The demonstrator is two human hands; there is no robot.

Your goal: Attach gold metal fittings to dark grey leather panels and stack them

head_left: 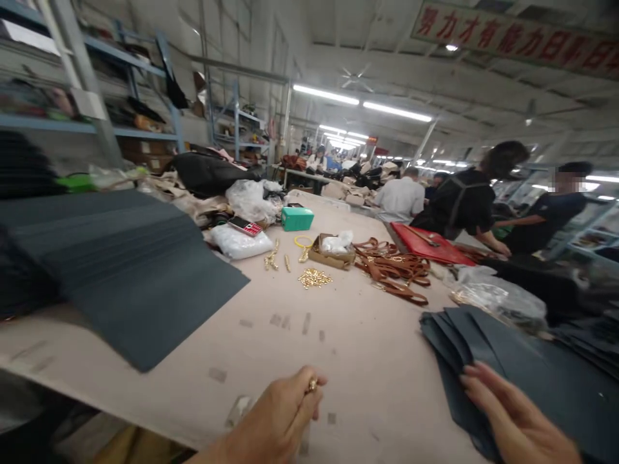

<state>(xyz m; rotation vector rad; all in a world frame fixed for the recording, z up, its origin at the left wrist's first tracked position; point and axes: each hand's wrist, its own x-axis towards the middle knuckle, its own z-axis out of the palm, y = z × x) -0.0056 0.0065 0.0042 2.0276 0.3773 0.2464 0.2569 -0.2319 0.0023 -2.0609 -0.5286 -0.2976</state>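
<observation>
My left hand (283,415) is low at the near edge of the beige worktable (338,348), fingers pinched on a small gold metal fitting (312,385). My right hand (512,419) lies flat with fingers spread on a fanned stack of dark grey leather pieces (522,367) at the lower right. A little pile of gold fittings (314,278) lies on the table further ahead, out of reach of both hands.
A big stack of dark grey sheets (120,258) fills the left. Brown leather straps (391,267), a cardboard tray (331,252), a teal box (296,218), plastic bags and a red piece (428,243) lie beyond. Other people work at the far right. Shelving stands at the back left.
</observation>
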